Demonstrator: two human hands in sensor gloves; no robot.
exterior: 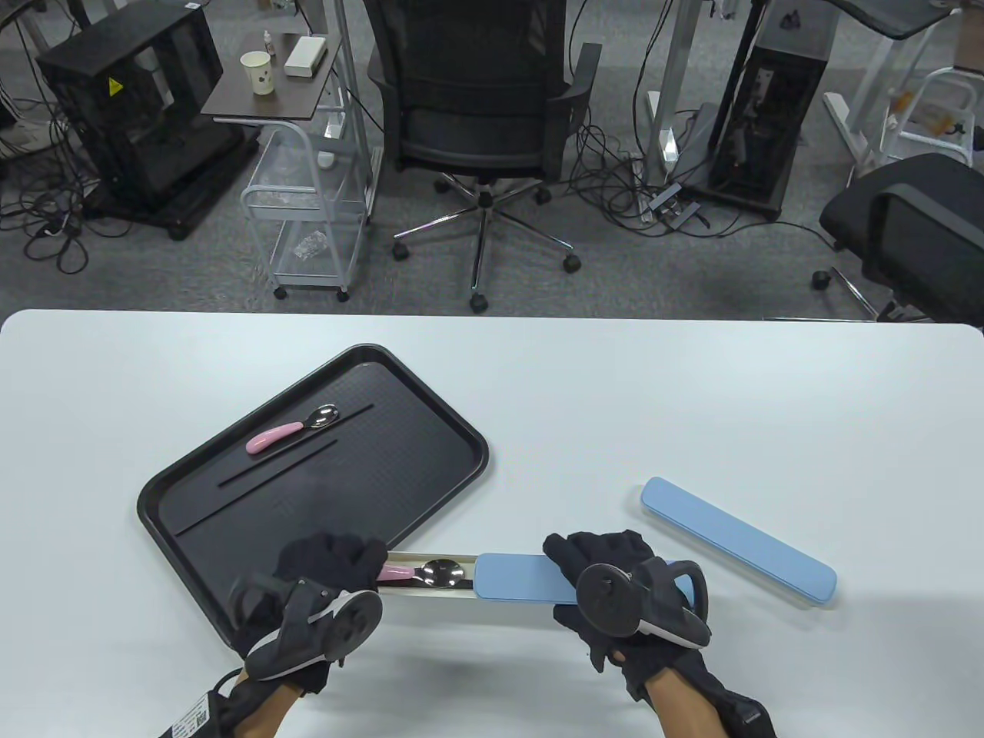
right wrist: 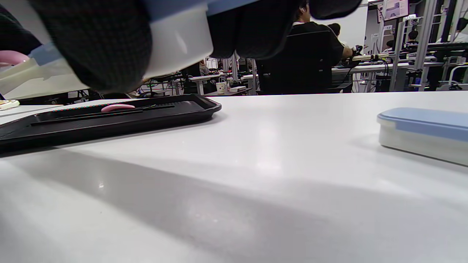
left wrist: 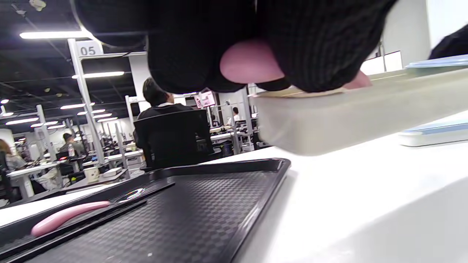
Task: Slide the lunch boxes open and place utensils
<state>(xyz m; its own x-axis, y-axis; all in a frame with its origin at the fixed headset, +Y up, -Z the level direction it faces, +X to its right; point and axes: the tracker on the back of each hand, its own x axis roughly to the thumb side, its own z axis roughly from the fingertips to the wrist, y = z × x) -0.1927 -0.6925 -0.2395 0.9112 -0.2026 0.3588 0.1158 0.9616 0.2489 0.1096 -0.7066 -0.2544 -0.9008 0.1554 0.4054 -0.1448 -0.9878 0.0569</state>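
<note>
Two lunch boxes: one (exterior: 492, 580) part-open, held by left hand (exterior: 323, 573) and right hand (exterior: 615, 584); other (exterior: 738, 540) shut, right. Two spoons: boxed (exterior: 430, 573), trayed (exterior: 296, 428).

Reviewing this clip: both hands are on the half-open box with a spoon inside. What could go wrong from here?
1. The open box is held off the table between the left hand and right hand; if it tips, the spoon inside may slide out.
2. The blue lid is only partly slid back; a further pull might free it suddenly.
3. The box hangs just over the tray edge and could knock it.
</note>
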